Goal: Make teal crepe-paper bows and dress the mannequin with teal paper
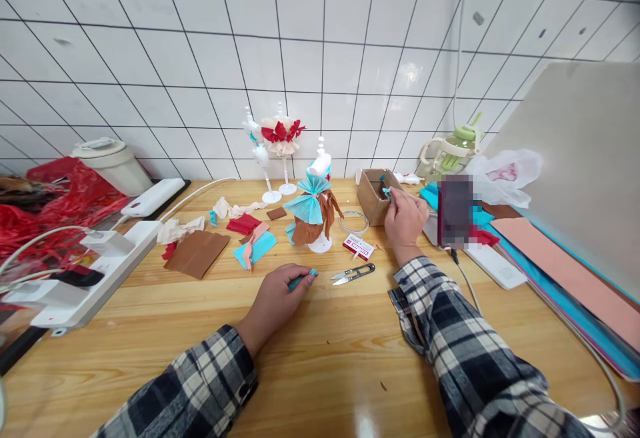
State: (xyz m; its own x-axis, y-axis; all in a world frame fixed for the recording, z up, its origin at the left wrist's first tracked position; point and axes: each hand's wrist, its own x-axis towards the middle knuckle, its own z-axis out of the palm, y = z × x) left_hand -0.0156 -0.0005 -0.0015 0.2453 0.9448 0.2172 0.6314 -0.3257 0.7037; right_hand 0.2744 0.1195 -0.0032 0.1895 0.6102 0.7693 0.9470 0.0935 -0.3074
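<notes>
Head view: both your hands are over the wooden table (350, 358).
Left hand (277, 295): fingers closed on a teal paper roll (301, 281), pressed low on the table.
Right hand (405, 218): fingertips pinch a teal scrap (386, 191) at the cardboard box (370, 201) rim.
Between them: thread snips (354, 273), untouched.
Step, as I judge: handling small teal pieces.
Next move: it needs a fine, steady pinch.
</notes>
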